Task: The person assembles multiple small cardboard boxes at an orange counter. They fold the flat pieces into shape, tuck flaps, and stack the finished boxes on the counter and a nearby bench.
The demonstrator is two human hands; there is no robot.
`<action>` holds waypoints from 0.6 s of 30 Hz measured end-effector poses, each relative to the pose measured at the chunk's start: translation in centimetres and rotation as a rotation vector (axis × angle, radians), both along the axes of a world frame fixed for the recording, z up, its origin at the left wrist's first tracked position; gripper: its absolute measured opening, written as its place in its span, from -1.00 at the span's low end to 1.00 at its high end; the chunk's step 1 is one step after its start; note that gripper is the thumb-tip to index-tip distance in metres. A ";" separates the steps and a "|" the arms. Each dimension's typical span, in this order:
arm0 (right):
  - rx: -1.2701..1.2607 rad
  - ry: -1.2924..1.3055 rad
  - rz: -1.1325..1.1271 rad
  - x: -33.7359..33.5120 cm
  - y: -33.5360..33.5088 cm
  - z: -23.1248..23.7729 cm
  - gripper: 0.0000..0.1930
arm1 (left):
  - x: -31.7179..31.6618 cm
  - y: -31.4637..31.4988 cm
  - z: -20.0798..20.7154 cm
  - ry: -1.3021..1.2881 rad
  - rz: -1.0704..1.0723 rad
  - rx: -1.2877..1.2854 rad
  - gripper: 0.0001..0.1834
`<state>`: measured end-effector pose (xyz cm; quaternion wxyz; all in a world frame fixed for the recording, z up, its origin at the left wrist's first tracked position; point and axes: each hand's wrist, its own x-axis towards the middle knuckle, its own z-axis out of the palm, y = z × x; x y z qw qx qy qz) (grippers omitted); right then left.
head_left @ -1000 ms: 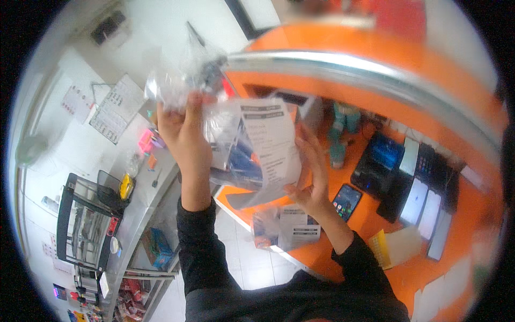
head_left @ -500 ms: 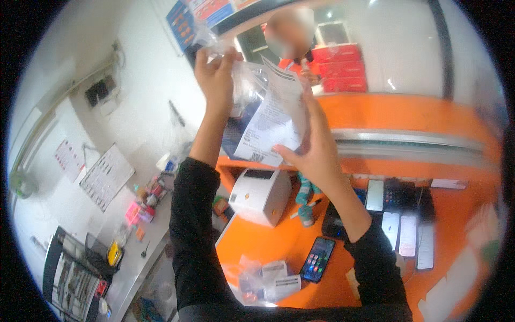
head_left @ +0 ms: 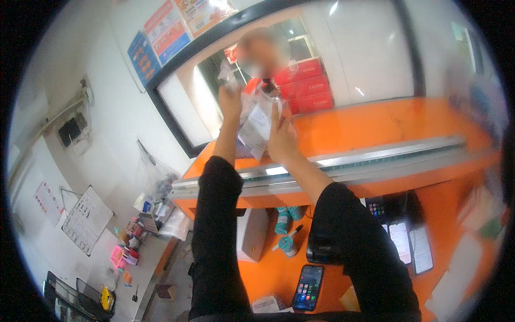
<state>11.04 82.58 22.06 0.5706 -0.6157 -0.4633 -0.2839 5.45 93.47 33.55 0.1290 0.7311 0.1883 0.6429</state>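
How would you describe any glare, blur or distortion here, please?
In the head view, black corners betray fisheye distortion; small glints mark the pale panel; print on the held white paper is too soft to read; a round blur masks part of the person opposite.

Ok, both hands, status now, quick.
Left hand: closed, holding crumpled clear plastic.
Right hand: closed on the right side of a clear plastic bag with a white printed slip.

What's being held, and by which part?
A clear plastic bag with white printed paper: left hand gripping its bunched upper-left end, right hand holding its right side.
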 end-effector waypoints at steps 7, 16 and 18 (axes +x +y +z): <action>0.084 -0.108 -0.253 0.3 -0.3 -0.8 -0.59 | -17.2 -14.4 -3.5 0.410 -0.269 -0.009 -0.50; -0.199 -0.192 -0.077 -5.8 -7.6 -1.2 -0.17 | -33.3 -29.5 -31.1 1.243 0.008 -0.404 -0.58; -0.314 -0.371 0.055 -8.1 -13.9 -2.2 -0.26 | -33.1 -30.6 -34.6 1.144 0.195 -0.488 -0.70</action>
